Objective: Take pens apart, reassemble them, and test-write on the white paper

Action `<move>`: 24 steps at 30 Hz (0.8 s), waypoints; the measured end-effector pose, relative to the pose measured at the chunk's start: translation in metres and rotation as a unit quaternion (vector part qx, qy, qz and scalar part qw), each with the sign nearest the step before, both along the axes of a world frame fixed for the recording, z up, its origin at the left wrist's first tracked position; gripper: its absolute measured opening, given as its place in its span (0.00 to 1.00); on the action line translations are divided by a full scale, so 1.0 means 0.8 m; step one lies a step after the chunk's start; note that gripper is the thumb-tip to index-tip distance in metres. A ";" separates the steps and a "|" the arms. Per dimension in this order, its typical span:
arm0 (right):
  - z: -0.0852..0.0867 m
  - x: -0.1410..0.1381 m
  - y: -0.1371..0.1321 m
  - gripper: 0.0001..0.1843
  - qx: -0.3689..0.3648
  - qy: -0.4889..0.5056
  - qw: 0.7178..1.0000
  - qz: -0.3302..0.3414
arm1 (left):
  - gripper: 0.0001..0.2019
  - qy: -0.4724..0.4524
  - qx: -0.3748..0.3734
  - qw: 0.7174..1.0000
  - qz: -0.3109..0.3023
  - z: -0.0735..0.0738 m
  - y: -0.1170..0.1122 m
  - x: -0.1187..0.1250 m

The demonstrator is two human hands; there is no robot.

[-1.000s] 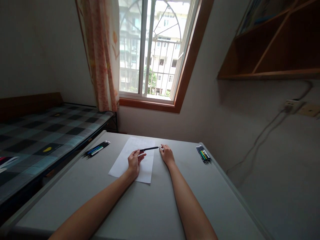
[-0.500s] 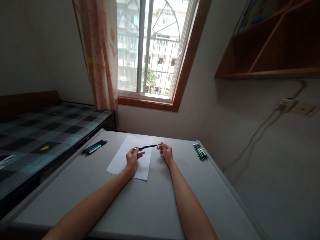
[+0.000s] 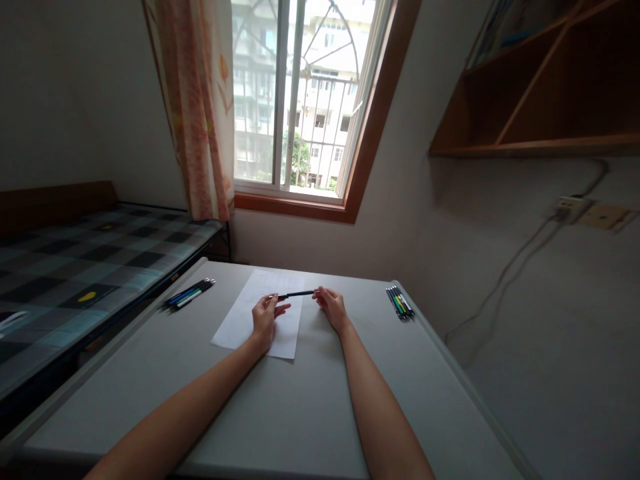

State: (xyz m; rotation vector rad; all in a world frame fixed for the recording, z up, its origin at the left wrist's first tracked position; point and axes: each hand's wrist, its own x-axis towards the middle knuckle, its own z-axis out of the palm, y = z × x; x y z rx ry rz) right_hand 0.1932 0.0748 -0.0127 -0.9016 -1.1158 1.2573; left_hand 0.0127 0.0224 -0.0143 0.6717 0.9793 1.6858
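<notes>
A thin black pen is held level above a white sheet of paper on the grey table. My left hand pinches the pen's left end between thumb and fingers. My right hand pinches its right tip. Both hands hover just over the table's far middle, over the paper's right part.
A bundle of pens lies at the table's far left, another bundle of pens at the far right edge. A bed with a checked mattress stands left. A window, curtain and wooden shelf are beyond.
Both hands keep the pen between them. The right hand's fingers have shifted slightly along the tip; the view has drifted a little up and to the right.
</notes>
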 end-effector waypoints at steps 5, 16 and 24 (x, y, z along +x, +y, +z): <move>-0.004 -0.001 0.002 0.14 0.017 -0.022 1.000 -0.006 | 0.14 -0.003 -0.004 1.000 -0.002 -0.003 0.002 -0.001; -0.001 0.004 -0.002 0.12 -0.018 0.064 0.997 -0.034 | 0.12 -0.008 -0.009 1.000 -0.002 -0.002 0.002 -0.001; 0.001 0.009 -0.005 0.10 -0.029 0.131 0.990 -0.034 | 0.07 -0.026 -0.004 1.000 0.006 -0.001 0.003 -0.002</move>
